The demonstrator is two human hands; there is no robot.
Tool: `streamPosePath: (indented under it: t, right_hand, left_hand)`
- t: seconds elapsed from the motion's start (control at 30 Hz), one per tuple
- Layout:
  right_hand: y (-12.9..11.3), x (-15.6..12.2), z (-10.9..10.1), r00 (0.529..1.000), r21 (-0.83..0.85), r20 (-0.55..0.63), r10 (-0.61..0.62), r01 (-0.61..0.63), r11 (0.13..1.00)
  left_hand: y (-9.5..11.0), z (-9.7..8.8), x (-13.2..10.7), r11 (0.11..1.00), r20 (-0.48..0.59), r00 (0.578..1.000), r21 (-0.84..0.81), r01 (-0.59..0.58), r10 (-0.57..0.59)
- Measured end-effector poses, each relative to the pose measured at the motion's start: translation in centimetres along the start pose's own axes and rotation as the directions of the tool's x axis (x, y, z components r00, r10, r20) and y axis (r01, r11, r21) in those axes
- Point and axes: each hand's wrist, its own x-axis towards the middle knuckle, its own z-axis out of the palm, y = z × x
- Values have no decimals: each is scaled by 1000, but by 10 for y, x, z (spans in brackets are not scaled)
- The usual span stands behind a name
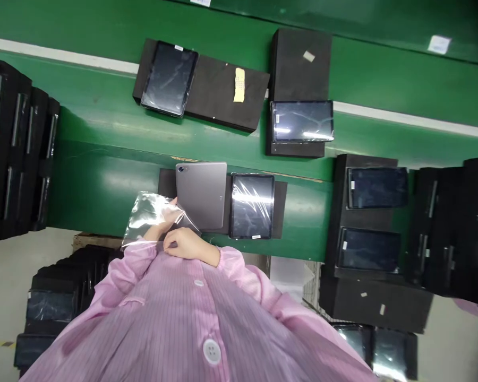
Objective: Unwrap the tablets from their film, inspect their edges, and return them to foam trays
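A grey tablet [201, 195] is back side up in front of me, its camera at the upper left corner. My left hand [164, 225] is at the tablet's lower left edge, gripping it, with its fingers partly hidden. A clear plastic sleeve [145, 215] spreads over that hand and reflects the light. Close to my chest, my right hand [189, 245] is closed with its fingers pinched on the sleeve's lower edge. To the right, a film-wrapped tablet [252, 206] lies screen up on a black foam block [279, 209].
Beyond, more wrapped tablets [170, 78] rest on black foam blocks [227, 93] across the green bench [99, 127]. Foam racks holding tablets stand at the left [19, 143] and right [442, 228]. Lower left, another foam stack [69, 286] stands below bench level.
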Motion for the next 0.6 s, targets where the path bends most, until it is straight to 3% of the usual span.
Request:
streamPosePath:
  t: [0.13, 0.3, 0.37, 0.43, 0.47, 0.5, 0.6]
  right_hand:
    - [7, -5, -8, 996, 32, 77, 51, -54, 998]
    - [8, -4, -9, 995, 196, 55, 81, -91, 976]
    - [12, -5, -14, 994, 318, -1, 106, -100, 943]
    - [22, -9, -27, 957, 493, -206, 202, -77, 867]
    - [29, -13, -37, 900, 567, -339, 274, -37, 823]
    - [37, -18, -48, 810, 625, -469, 351, 24, 780]
    - [63, -36, -82, 446, 642, -731, 517, 192, 742]
  left_hand:
    - [5, 3, -2, 997, 38, 999, -80, 17, -14]
    - [8, 3, -2, 988, 58, 997, -145, 59, -51]
    - [8, 2, -2, 979, 58, 994, -179, 98, -89]
    - [9, 2, -1, 969, 58, 990, -204, 140, -131]
    - [9, 3, 0, 965, 56, 988, -209, 156, -147]
    - [10, 3, 0, 963, 53, 986, -211, 167, -159]
    - [13, 4, 1, 954, 31, 982, -233, 190, -188]
